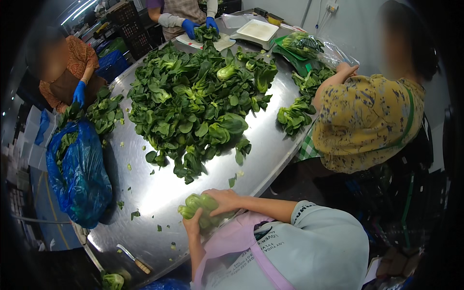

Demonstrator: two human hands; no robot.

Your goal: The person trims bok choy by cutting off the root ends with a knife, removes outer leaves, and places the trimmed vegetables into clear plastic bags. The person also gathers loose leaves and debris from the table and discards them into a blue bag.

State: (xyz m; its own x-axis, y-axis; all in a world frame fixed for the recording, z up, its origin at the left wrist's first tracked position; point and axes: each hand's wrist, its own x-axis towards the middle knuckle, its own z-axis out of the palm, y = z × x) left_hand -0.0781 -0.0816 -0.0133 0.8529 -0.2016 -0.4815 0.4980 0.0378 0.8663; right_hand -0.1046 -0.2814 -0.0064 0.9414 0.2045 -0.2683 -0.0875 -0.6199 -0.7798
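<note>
Both my hands hold a bundle of bok choy point(203, 207) near the table's front edge, close against my pink apron. Its pale stem ends point to the left, and it appears to be in clear plastic. My left hand point(193, 222) grips it from the lower left. From the upper right, my right hand point(224, 201) presses over it with fingers spread. A large heap of loose bok choy point(192, 98) covers the middle of the steel table point(163, 195) beyond my hands.
A knife with a wooden handle point(134, 259) lies at the lower left, beyond a blue plastic bag point(79, 174). Three co-workers stand around the table, handling greens or a clear bag point(339, 52). A white-topped scale point(255, 32) and green scale point(295, 58) stand at the far end.
</note>
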